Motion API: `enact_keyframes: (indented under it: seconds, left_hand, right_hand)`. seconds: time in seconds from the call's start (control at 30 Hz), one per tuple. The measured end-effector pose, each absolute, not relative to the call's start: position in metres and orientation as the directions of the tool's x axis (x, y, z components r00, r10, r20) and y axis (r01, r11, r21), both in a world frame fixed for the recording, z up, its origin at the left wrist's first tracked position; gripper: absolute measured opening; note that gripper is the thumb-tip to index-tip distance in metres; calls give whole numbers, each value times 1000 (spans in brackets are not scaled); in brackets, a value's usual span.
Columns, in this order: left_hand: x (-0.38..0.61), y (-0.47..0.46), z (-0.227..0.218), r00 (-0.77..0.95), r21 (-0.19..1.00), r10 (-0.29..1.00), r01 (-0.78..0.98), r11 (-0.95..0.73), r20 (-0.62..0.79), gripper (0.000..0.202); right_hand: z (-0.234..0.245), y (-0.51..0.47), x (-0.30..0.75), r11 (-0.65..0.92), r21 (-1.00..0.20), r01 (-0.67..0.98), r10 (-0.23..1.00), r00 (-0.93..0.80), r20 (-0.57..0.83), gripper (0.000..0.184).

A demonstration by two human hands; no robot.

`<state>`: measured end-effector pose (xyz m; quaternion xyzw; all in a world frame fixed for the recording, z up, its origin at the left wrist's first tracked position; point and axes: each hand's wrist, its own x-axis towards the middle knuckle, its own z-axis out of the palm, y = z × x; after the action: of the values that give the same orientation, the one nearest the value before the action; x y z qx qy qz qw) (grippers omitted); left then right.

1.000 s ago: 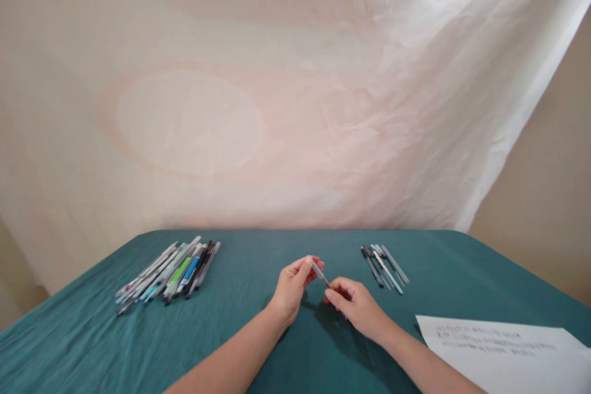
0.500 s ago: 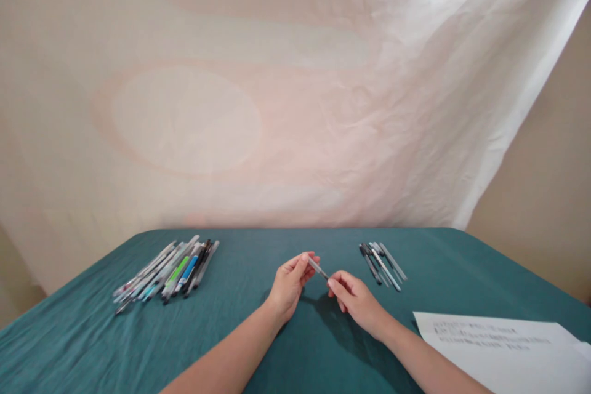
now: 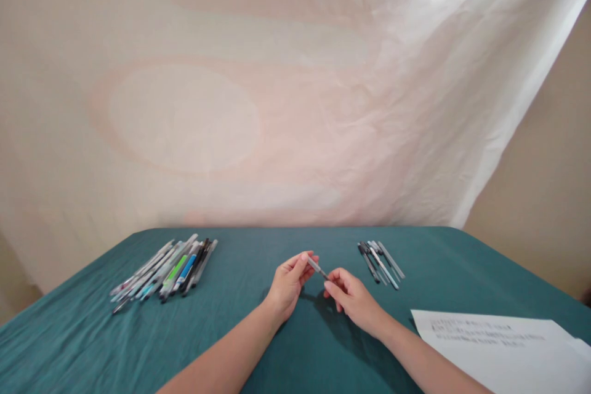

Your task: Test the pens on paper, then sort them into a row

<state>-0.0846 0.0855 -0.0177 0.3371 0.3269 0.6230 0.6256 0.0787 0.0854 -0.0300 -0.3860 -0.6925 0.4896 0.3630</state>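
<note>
A slim pen (image 3: pixel 316 266) with a clear, greyish barrel and a dark lower end is held just above the cloth, slanting down to the right. My left hand (image 3: pixel 290 286) pinches its upper end between thumb and fingers. At its dark lower end, the thumb and fingertips of my right hand (image 3: pixel 353 300) are closed on it. Whether the dark part is a cap or a grip is too small to tell.
A green cloth covers the table (image 3: pixel 258 246). At the left lies a large pile of pens (image 3: pixel 168 271), some with green and blue barrels. Several more pens (image 3: pixel 379 263) lie at the right. Sheets of paper with handwriting (image 3: pixel 489 345) rest at the front right.
My right hand has shifted very slightly to the left along with the view. Both hands keep their hold on the pen.
</note>
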Motion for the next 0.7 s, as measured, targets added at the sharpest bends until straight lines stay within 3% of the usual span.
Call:
enact_keyframes:
  seconds: [0.2,0.47,0.6,0.7]
  left_hand:
    - [-85,86,-18,20,819,1000,-573,16,-5,30]
    - [-85,86,-19,-1,825,1000,-565,17,-21,29]
    - [-85,87,-19,-1,827,1000,-562,21,-26,30]
    - [-85,87,-19,-7,827,999,-561,28,-39,30]
  right_hand:
    - [-29,87,79,255,-938,236,891,-434,133,42]
    - [-34,86,78,264,-940,218,893,-423,152,23]
    - [-30,86,79,322,-913,250,892,-403,203,24]
    - [-27,86,79,336,-902,270,886,-416,205,35]
